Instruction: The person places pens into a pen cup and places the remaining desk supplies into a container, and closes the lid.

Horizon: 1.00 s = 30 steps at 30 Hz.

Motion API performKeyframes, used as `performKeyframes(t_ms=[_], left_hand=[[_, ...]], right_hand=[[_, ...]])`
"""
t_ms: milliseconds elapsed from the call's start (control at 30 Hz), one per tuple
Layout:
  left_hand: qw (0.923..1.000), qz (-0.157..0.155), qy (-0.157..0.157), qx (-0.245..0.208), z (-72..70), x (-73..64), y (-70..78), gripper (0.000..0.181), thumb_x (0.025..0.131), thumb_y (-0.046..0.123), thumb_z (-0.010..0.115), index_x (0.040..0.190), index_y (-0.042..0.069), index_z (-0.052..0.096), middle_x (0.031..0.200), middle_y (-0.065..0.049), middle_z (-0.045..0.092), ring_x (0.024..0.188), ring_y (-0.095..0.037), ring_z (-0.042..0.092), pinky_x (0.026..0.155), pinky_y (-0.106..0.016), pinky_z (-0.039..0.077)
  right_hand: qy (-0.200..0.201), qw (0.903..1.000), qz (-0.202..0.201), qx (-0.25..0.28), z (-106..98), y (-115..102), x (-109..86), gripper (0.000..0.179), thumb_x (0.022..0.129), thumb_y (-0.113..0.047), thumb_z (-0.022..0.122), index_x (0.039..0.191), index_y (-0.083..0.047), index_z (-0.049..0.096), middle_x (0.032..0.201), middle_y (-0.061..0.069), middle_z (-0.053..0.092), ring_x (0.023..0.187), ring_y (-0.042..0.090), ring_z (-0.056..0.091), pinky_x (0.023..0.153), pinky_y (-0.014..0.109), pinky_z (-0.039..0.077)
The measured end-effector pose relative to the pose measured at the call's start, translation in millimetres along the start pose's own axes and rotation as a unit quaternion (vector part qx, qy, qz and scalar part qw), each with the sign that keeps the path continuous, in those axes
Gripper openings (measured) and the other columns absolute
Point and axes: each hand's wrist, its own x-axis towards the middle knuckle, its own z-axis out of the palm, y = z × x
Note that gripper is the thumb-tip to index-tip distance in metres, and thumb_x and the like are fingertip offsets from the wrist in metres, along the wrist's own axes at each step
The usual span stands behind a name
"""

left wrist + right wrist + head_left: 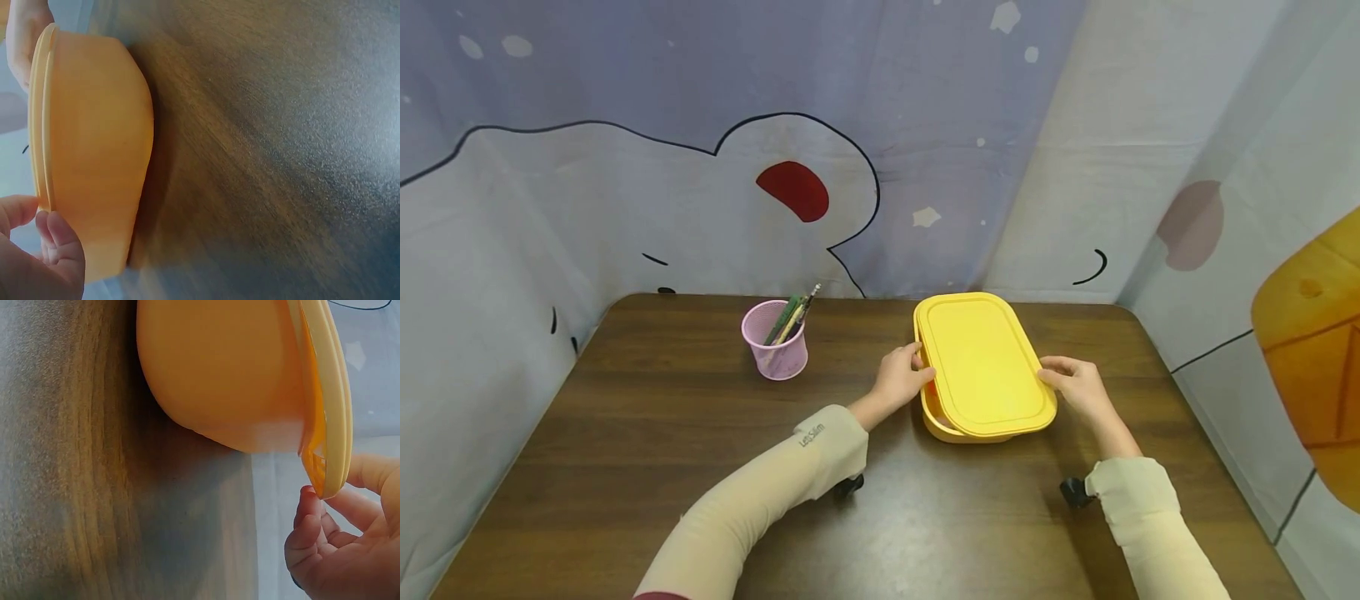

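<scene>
A yellow rectangular lid [985, 358] lies over a yellow plastic container [953, 435], shifted to the right, so a gap along the left side shows a little of the inside. Something reddish is partly visible there; its kind is unclear. My left hand [898, 377] pinches the rim at the left side, thumb and fingers on either side of the edge in the left wrist view. On the right, my right hand [1078, 387] pinches the lid's edge. In the right wrist view the lid's edge [337, 412] stands slightly off the container wall [219, 369].
A pink mesh cup [781, 360] with several pens and pencils [790, 321] stands left of the container on the brown wooden table [700, 467]. A printed curtain [925, 150] hangs behind the table's back edge and along both sides.
</scene>
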Motion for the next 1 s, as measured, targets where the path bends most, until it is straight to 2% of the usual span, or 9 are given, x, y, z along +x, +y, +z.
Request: performKeyframes(t_ms=[133,267,600,800,1000], left_hand=[[0.9999,-0.001,-0.014,-0.009,-1.1,-1.8,-0.3,0.046,0.083,0.02,0.058,0.124,0.002,0.049,0.082,-0.005,0.055,0.071,-0.015,0.046,0.063,-0.024,0.038],[0.9995,-0.006,-0.018,-0.027,-1.3,-2.4,-1.9,0.046,0.083,0.02,0.057,0.125,0.003,0.048,0.082,-0.005,0.056,0.069,-0.014,0.045,0.062,-0.023,0.037],[0.9975,-0.029,-0.008,-0.063,-2.2,1.7,-7.4,0.052,0.081,0.019,0.057,0.13,0.005,0.044,0.082,-0.004,0.059,0.063,-0.01,0.046,0.059,-0.019,0.037],[0.9962,-0.044,-0.013,-0.074,-2.7,2.8,-11.1,0.053,0.083,0.021,0.057,0.132,0.008,0.041,0.084,-0.005,0.058,0.058,-0.011,0.045,0.051,-0.019,0.036],[0.9953,-0.05,-0.017,-0.082,-0.1,1.2,-14.7,0.053,0.083,0.021,0.057,0.132,0.008,0.041,0.081,-0.005,0.056,0.06,-0.012,0.046,0.053,-0.019,0.036]], right_hand=[[-0.003,0.9997,-0.001,0.023,0.4,2.0,0.3,0.042,0.086,-0.016,0.055,0.118,0.01,0.049,0.085,-0.005,0.061,0.065,0.001,0.053,0.061,0.029,0.048],[-0.001,0.9996,-0.002,0.028,2.1,2.6,0.2,0.041,0.085,-0.015,0.057,0.117,0.01,0.05,0.077,-0.013,0.058,0.061,0.002,0.051,0.059,0.031,0.048],[-0.01,0.999,-0.016,0.041,10.8,-2.8,-4.7,0.043,0.084,-0.012,0.058,0.116,0.014,0.049,0.076,-0.007,0.059,0.06,0.002,0.051,0.055,0.027,0.048],[-0.013,0.9989,-0.019,0.042,15.2,-3.5,-5.0,0.042,0.083,-0.011,0.058,0.116,0.014,0.048,0.078,-0.001,0.059,0.059,0.002,0.051,0.054,0.026,0.048],[-0.017,0.999,-0.021,0.035,17.0,-1.7,-5.2,0.042,0.083,-0.011,0.058,0.117,0.013,0.048,0.078,0.002,0.059,0.058,0.003,0.051,0.054,0.026,0.048]])
